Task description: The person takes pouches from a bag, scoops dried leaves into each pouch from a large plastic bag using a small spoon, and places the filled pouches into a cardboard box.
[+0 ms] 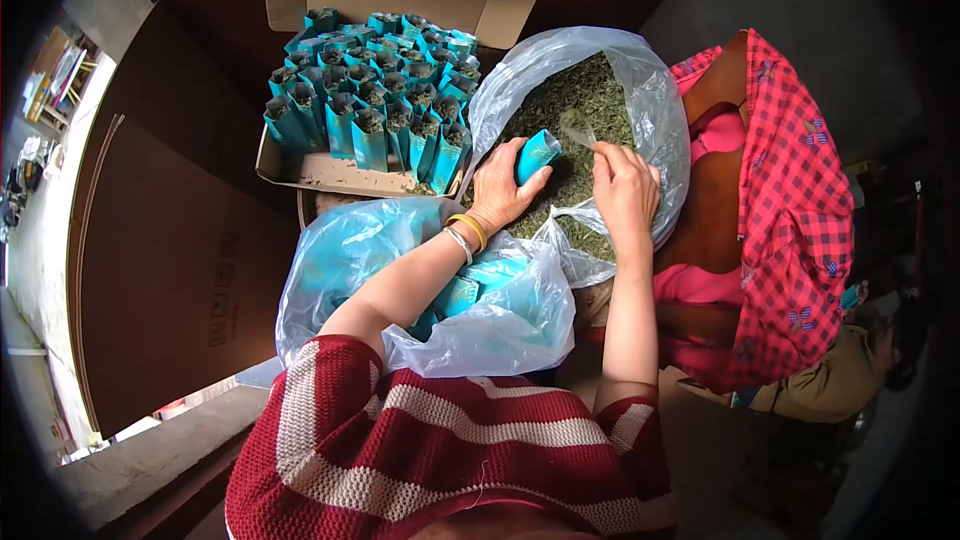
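Note:
A small teal packet point(538, 156) is gripped in my left hand point(503, 186), its open end tilted up to the right. My right hand point(627, 190) pinches a small clear scoop point(577, 132) above dried green leaves point(590, 90). These leaves lie in a large clear plastic bag point(672, 110) with its mouth spread wide. Under my left forearm, another clear bag point(330, 240) contains flat teal packets point(458, 296). Many filled teal packets point(370, 140) stand upright in rows in an open cardboard box point(330, 176) at the upper left.
A red checked cloth point(800, 210) hangs over a brown wooden chair point(710, 190) on the right. Behind it, at the lower right, part of another person in a tan garment point(825, 380) shows. A large cardboard panel point(170, 270) stands on the left.

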`<state>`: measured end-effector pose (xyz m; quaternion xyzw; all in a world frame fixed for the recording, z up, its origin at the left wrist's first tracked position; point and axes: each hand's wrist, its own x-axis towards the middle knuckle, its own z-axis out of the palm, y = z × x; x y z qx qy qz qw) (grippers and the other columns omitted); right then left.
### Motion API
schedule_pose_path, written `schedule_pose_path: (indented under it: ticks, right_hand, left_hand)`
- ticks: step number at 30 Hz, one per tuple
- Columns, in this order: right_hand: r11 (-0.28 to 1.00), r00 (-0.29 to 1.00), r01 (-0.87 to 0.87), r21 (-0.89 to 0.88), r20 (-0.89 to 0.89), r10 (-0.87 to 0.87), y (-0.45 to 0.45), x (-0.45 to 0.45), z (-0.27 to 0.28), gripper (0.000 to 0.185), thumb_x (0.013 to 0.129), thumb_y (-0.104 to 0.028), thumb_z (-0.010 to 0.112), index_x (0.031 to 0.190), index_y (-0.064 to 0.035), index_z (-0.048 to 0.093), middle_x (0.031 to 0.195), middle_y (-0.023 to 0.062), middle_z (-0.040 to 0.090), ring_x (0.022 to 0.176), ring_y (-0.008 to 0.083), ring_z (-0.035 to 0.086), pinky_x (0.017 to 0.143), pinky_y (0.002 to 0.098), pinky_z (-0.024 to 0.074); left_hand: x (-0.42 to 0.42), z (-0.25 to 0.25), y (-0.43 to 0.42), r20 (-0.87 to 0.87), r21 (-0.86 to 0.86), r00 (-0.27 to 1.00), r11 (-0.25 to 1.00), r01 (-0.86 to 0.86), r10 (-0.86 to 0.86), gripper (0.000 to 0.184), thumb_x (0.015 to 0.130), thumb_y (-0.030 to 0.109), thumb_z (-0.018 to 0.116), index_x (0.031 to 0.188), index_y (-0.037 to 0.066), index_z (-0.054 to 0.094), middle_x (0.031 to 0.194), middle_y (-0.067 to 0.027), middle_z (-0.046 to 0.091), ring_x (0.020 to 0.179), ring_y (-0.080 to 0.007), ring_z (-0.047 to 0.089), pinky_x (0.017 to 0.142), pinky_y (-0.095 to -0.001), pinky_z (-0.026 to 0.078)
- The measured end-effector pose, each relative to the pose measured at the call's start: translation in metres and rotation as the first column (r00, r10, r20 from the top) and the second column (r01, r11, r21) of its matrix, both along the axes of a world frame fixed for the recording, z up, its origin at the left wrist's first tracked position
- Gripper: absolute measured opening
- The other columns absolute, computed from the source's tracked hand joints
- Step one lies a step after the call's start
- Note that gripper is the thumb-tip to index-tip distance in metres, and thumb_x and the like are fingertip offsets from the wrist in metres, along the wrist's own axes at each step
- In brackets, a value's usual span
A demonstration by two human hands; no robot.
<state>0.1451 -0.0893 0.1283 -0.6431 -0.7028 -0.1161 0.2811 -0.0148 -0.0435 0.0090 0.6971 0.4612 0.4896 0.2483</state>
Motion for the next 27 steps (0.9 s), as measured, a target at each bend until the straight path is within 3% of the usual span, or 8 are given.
schedule_pose_path:
  ticks: [4,8,13,16,20,21,24,27]
  right_hand:
    - [0.999,0.984,-0.026,0.034,0.18,0.019,-0.006,-0.009,-0.001,0.014,0.083,-0.013,0.063,0.096,-0.0129,0.069,0.089,0.0022,0.066,0.086,0.0214,0.061,0.08,0.0364,0.0425]
    - [0.991,0.973,-0.035,0.127,0.232,0.004,-0.006,-0.008,-0.003,0.016,0.081,-0.013,0.064,0.096,-0.0138,0.069,0.089,0.0011,0.065,0.086,0.0196,0.06,0.081,0.0359,0.0421]
    - [0.999,0.979,0.034,0.035,0.2,-0.04,-0.007,-0.006,0.0,0.015,0.085,-0.015,0.062,0.098,-0.0124,0.069,0.088,0.0045,0.068,0.083,0.0227,0.063,0.08,0.0373,0.0431]
    - [0.936,1.0,0.01,-0.351,0.028,0.0,-0.002,-0.012,-0.003,0.016,0.09,-0.02,0.059,0.097,-0.0107,0.068,0.084,0.011,0.07,0.079,0.0294,0.066,0.079,0.0413,0.045]
    - [0.809,0.986,-0.066,-0.583,-0.165,-0.038,0.023,-0.016,-0.029,0.02,0.093,-0.025,0.055,0.095,-0.0092,0.067,0.08,0.0169,0.069,0.078,0.036,0.067,0.078,0.0465,0.0462]
    - [0.81,0.985,-0.065,-0.583,-0.167,-0.041,0.029,-0.016,-0.032,0.02,0.093,-0.025,0.055,0.095,-0.0092,0.067,0.08,0.0169,0.069,0.078,0.036,0.067,0.078,0.0465,0.0462]
    - [0.901,0.988,0.151,-0.407,0.089,-0.125,0.044,-0.01,-0.037,0.02,0.092,-0.025,0.056,0.094,-0.009,0.067,0.082,0.0189,0.068,0.082,0.0369,0.066,0.079,0.0482,0.0466]
    - [0.919,0.988,0.155,-0.362,0.04,-0.15,0.04,-0.009,-0.027,0.02,0.092,-0.024,0.055,0.095,-0.0088,0.067,0.083,0.0193,0.068,0.082,0.0367,0.066,0.079,0.0474,0.0468]
  left_hand:
    - [0.0,0.0,0.0,0.016,0.028,1.0,1.0,-0.013,0.013,0.056,0.082,0.041,0.069,0.119,0.003,0.052,0.108,-0.0193,0.061,0.098,-0.0374,0.061,0.083,-0.045,0.05]
    - [-0.001,0.002,-0.002,-0.009,0.037,1.0,0.999,-0.015,0.015,0.056,0.082,0.041,0.069,0.12,0.003,0.052,0.108,-0.0188,0.061,0.098,-0.0373,0.061,0.083,-0.0446,0.05]
    - [-0.002,0.001,-0.002,-0.01,0.041,1.0,0.999,-0.009,0.01,0.055,0.084,0.039,0.068,0.121,0.003,0.051,0.108,-0.0188,0.061,0.098,-0.0374,0.061,0.083,-0.0444,0.05]
    - [-0.002,-0.004,0.0,0.057,0.047,0.998,0.999,-0.022,0.019,0.053,0.085,0.038,0.066,0.122,0.003,0.05,0.108,-0.019,0.061,0.098,-0.0374,0.061,0.083,-0.0443,0.05]
    - [-0.003,-0.003,-0.001,0.072,0.038,0.997,0.999,-0.026,0.023,0.05,0.086,0.036,0.066,0.121,0.003,0.051,0.108,-0.0192,0.061,0.098,-0.0375,0.061,0.083,-0.0442,0.05]
    - [-0.003,-0.004,0.0,0.069,0.039,0.997,0.999,-0.023,0.02,0.05,0.086,0.036,0.066,0.121,0.003,0.051,0.108,-0.0192,0.061,0.098,-0.0375,0.061,0.083,-0.0442,0.05]
    - [-0.001,-0.005,0.001,0.039,0.073,0.999,0.997,-0.035,0.032,0.05,0.085,0.036,0.067,0.12,0.004,0.052,0.107,-0.0188,0.061,0.097,-0.0371,0.061,0.082,-0.0439,0.05]
    - [-0.002,-0.003,0.0,0.022,0.059,0.999,0.998,-0.033,0.031,0.05,0.084,0.036,0.068,0.119,0.004,0.052,0.106,-0.0186,0.062,0.097,-0.0366,0.061,0.082,-0.0439,0.05]
